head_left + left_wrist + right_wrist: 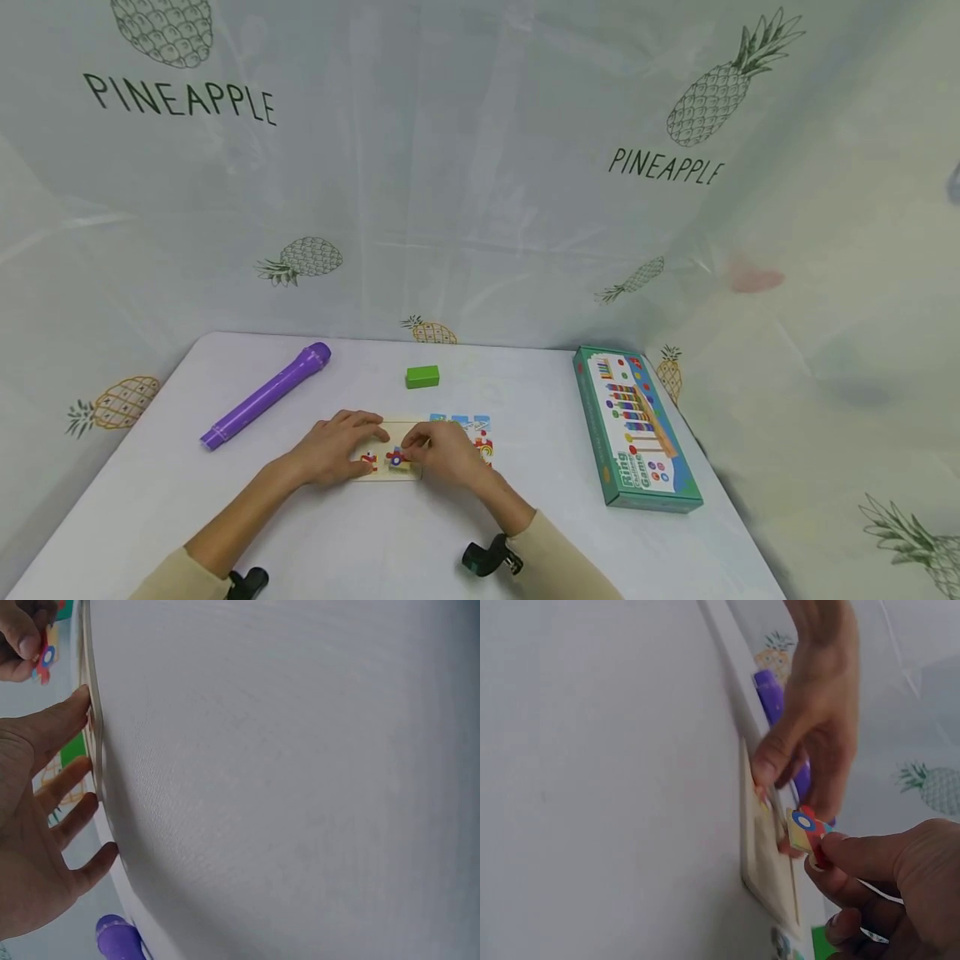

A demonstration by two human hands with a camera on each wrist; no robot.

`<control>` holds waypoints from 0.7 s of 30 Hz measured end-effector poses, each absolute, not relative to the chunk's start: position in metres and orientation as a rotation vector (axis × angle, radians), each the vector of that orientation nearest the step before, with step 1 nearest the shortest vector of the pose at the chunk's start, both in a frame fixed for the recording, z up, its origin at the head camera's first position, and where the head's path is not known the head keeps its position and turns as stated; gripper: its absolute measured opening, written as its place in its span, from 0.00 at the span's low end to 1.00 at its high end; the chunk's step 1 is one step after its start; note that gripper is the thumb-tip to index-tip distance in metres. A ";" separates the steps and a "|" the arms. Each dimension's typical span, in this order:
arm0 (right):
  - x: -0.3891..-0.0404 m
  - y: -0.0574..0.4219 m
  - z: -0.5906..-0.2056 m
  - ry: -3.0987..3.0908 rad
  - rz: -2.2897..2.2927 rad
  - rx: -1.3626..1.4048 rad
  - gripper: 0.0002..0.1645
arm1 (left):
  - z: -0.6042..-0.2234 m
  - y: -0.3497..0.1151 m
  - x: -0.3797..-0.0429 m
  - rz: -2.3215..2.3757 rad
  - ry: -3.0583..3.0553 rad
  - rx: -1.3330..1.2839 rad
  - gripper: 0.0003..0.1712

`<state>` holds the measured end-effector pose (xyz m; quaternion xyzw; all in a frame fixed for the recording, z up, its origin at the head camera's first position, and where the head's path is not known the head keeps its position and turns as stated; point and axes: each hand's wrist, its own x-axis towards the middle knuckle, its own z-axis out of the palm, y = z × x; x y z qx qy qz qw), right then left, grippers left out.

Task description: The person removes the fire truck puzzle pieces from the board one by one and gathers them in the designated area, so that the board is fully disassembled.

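Observation:
My left hand (337, 450) rests at the left side of a pale wooden puzzle board (395, 430), its fingers spread and fingertips at the board's edges. Between thumb and fingers, my right hand (447, 454) pinches a small puzzle piece (804, 829) printed in red, yellow and blue. The piece is tilted and held over the board, as the right wrist view shows. A small red picture (368, 459) lies on the board beside the left thumb. Right of the board, partly hidden by the right hand, are colourful picture pieces (482, 427) with blue and red print.
A green block (422, 377) lies behind the board. To the left is a purple toy microphone (266, 398). At the right edge of the white table (360, 550) lies a green toy box (637, 429). A pineapple-printed curtain (465, 183) hangs behind.

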<state>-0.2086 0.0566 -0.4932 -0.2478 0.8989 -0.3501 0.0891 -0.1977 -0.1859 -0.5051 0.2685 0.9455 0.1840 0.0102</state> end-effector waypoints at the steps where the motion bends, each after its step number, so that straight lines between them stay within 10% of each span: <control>1: -0.211 0.061 -0.492 2.678 -1.033 -0.738 0.04 | -0.505 -0.186 -0.198 0.575 2.951 0.838 0.24; 21: -0.227 0.128 -0.474 2.585 -0.749 -0.683 0.05 | -0.504 -0.186 -0.198 0.557 2.938 0.816 0.24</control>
